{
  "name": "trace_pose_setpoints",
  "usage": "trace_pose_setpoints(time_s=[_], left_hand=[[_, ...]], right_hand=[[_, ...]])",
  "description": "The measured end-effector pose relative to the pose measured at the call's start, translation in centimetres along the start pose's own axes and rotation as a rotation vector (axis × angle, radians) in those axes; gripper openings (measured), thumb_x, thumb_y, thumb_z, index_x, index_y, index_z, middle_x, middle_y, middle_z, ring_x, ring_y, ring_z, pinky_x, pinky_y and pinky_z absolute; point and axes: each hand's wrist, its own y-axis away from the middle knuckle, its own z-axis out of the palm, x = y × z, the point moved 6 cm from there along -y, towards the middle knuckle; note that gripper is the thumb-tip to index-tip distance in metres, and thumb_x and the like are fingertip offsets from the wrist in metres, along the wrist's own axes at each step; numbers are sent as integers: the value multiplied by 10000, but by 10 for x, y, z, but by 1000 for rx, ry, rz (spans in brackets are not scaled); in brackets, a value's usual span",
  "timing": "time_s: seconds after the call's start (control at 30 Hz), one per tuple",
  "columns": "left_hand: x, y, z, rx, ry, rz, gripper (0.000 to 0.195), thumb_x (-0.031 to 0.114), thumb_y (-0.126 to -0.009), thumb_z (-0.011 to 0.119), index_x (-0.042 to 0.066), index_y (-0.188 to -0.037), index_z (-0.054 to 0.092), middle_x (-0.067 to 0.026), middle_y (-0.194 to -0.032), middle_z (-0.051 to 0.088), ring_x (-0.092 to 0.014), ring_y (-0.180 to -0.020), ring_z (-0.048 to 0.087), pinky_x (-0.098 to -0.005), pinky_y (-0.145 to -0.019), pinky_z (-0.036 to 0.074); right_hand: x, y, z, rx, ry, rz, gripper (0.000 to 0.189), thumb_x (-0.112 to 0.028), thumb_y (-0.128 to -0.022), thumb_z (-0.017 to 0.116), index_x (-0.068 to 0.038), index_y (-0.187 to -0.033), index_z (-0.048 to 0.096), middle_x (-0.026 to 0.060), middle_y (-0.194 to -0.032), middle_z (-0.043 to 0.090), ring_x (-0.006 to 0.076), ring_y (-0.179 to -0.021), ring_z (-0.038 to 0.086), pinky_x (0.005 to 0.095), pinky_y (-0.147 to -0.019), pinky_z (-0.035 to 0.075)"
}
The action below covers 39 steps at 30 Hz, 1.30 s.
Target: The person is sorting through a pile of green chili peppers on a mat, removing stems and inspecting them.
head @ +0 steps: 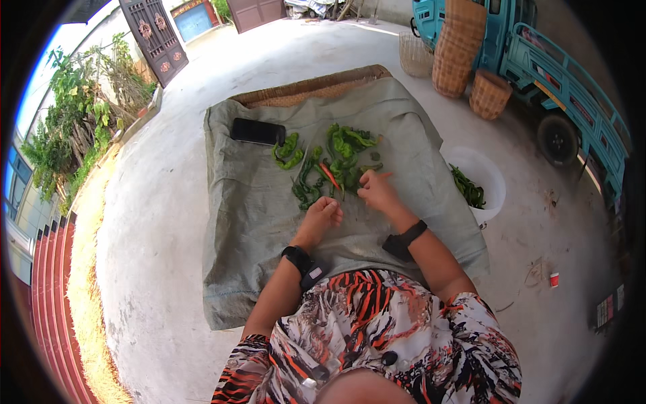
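Green chili peppers (347,144) lie in a loose pile on a grey-green woven cloth (252,217), with a smaller group (287,151) to the left. One red pepper (329,175) lies among them. My left hand (323,214) is just below the pile, its fingers curled; whether something small is between them cannot be told. To the right of the pile, my right hand (376,189) has its index finger and thumb close together near a pepper stem, and a blurred finger points right. Contact with the pepper is unclear. Both wrists wear black bands.
A black smartphone (258,132) lies at the cloth's upper left. The cloth covers a woven tray (313,91). On the ground to the right stands a white bucket (492,187) holding green peppers. Wicker baskets (489,95) stand beside a blue cargo tricycle (570,96). A red cup (554,280) is at the lower right.
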Motion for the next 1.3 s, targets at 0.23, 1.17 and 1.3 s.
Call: trace_pose_setpoints(time_s=[0.23, 1.17, 1.3], left_hand=[[4, 3, 1, 8, -85, 20, 160, 207, -939, 488, 48, -952, 506, -43, -786, 575, -116, -662, 552, -252, -597, 467], [1, 1, -1, 9, -98, 13, 148, 204, -922, 528, 57, -922, 521, -16, -758, 558, -100, -647, 550, -227, -575, 448], [-1, 0, -1, -4, -71, -1, 136, 175, -909, 545, 49, -954, 524, -12, -757, 558, -94, -657, 552, -220, -587, 448]], right_hand=[[-33, 41, -41, -119, -383, -1, 204, -185, -852, 574, -63, -1009, 525, 27, -826, 627, 96, -615, 579, 234, -539, 449], [-4, 69, -9, -393, -625, 9, 211, -193, -881, 570, -69, -1049, 538, 33, -833, 648, 74, -658, 578, 200, -557, 432], [-10, 70, -13, -376, -700, -92, 206, -166, -889, 556, -74, -1072, 529, 23, -801, 633, 73, -663, 578, 199, -576, 442]])
